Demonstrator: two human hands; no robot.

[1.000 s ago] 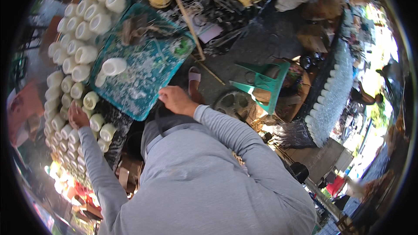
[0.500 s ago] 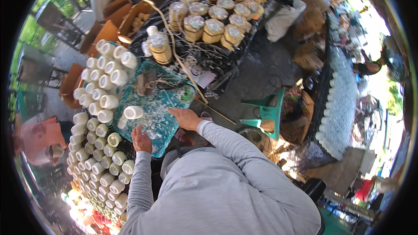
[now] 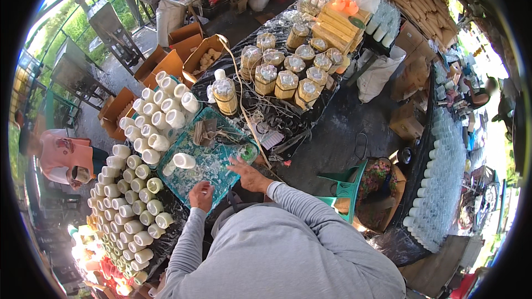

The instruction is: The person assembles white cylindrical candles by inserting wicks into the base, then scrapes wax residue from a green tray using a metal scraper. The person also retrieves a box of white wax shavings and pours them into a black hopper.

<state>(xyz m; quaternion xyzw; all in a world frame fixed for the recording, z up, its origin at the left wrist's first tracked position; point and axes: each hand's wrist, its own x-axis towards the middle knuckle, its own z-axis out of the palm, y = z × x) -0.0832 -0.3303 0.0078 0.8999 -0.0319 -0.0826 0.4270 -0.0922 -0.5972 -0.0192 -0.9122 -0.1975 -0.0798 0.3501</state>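
Note:
A teal tray (image 3: 171, 176) smeared with white residue lies in front of me. On it, a white candle-like jar (image 3: 184, 160) rests on its side and a brown block (image 3: 205, 133) sits farther back. Over the near edge of the tray is my left hand (image 3: 201, 196), its fingers curled together; a pale speck shows at the fingertips, too small to name. My right hand (image 3: 249, 176) reaches over the tray's right side, fingers spread and holding nothing. Rows of similar white jars (image 3: 159, 119) lie along the tray's left.
More pale jars (image 3: 133, 205) cover the surface at left. Beyond the tray stand several paper-wrapped bundles (image 3: 286, 83) with plastic tops, beside a long stick (image 3: 242, 99). A green plastic chair (image 3: 349, 188) is at right, near rows of clear glasses (image 3: 443, 160). Another person (image 3: 66, 155) stands at far left.
The view has tilted up, so the scene sits lower and more of the far area shows. My left hand's fingers have curled in; my right hand's fingers are more spread.

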